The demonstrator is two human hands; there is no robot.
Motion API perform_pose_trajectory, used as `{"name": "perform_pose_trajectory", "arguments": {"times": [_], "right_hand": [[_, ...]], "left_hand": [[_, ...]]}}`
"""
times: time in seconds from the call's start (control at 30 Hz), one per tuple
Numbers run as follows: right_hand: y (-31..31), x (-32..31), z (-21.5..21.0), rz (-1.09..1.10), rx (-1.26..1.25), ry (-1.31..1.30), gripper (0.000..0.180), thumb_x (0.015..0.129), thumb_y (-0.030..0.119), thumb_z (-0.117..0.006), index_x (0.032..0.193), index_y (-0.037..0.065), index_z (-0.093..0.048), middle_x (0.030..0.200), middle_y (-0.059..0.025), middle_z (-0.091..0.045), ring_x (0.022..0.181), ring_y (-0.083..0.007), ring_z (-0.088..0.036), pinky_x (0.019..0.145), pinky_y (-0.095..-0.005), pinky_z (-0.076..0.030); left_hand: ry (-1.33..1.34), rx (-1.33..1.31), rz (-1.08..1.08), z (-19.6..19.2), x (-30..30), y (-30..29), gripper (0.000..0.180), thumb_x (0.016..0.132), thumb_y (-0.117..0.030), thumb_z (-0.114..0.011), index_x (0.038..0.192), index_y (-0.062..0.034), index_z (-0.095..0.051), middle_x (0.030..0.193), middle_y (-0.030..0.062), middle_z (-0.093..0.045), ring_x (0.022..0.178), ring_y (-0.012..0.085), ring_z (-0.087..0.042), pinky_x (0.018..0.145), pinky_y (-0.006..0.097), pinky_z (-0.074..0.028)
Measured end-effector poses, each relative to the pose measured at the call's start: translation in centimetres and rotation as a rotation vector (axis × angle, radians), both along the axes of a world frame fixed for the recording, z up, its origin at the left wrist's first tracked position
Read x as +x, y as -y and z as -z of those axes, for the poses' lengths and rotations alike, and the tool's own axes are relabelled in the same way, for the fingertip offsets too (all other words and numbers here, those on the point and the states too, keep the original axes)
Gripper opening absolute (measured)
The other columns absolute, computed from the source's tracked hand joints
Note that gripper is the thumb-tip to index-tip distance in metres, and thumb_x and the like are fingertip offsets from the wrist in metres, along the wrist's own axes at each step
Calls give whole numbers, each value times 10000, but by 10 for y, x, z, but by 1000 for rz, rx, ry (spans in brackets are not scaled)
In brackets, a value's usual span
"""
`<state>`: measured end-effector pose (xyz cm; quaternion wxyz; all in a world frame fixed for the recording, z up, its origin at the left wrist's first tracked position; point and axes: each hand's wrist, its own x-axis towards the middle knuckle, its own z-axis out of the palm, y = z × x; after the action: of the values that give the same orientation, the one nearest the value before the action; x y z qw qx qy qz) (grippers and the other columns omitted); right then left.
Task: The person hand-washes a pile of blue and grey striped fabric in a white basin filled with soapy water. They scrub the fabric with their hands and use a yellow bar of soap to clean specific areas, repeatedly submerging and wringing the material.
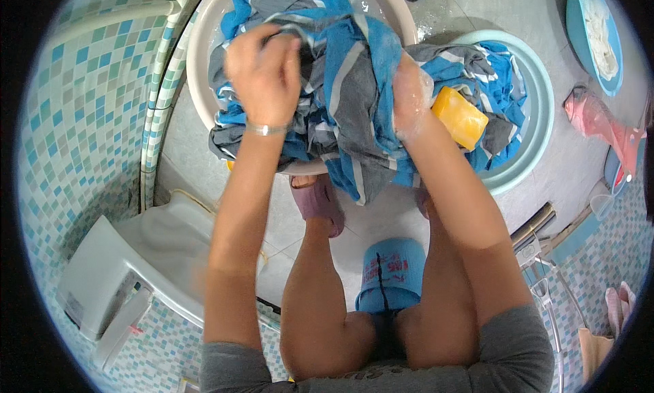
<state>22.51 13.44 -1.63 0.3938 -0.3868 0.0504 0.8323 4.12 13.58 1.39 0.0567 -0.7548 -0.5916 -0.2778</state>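
A large wet cloth [351, 113], blue and grey with white stripes, fills a pale pinkish basin [197, 59] and hangs over its near rim. My right hand [412, 96] is covered in suds and closed on a raised fold of it, its fingers partly hidden by fabric. Over the left side of the cloth is my left hand [262, 72], its fingers curled but smeared by motion; whether they grip fabric is unclear. A yellow bar of soap [460, 117] rests on more of the striped fabric in a light blue basin [543, 113], just right of my right wrist.
At the far right stands a blue basin [575, 25] with white cloth [599, 42] in it, and a pink item [599, 113] lies nearby. A white toilet [160, 250] is at my left beside a tiled wall and pipes. Between my legs is a blue plastic object [392, 274].
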Motion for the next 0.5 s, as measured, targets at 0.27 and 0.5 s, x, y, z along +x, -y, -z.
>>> {"name": "perform_pose_trajectory", "arguments": {"times": [0.27,0.5], "right_hand": [[3,-7,-16,-85,42,38,519,904,414,-556,1214,-1,-539,1168,-146,-603,1042,-257,-594,947,-375,-466],[-1,-2,4,52,-69,56,373,773,184,-634,1102,15,-584,895,-81,-623,821,-212,-609,791,-323,-509]], "left_hand": [[1470,-876,-378,-15,29,32,172,831,-173,-689,902,-31,-623,873,57,-629,839,150,-561,762,269,-439],[1971,-683,-131,-45,9,88,305,829,-113,-635,1112,-45,-545,1117,108,-589,1082,253,-549,968,348,-408]]}}
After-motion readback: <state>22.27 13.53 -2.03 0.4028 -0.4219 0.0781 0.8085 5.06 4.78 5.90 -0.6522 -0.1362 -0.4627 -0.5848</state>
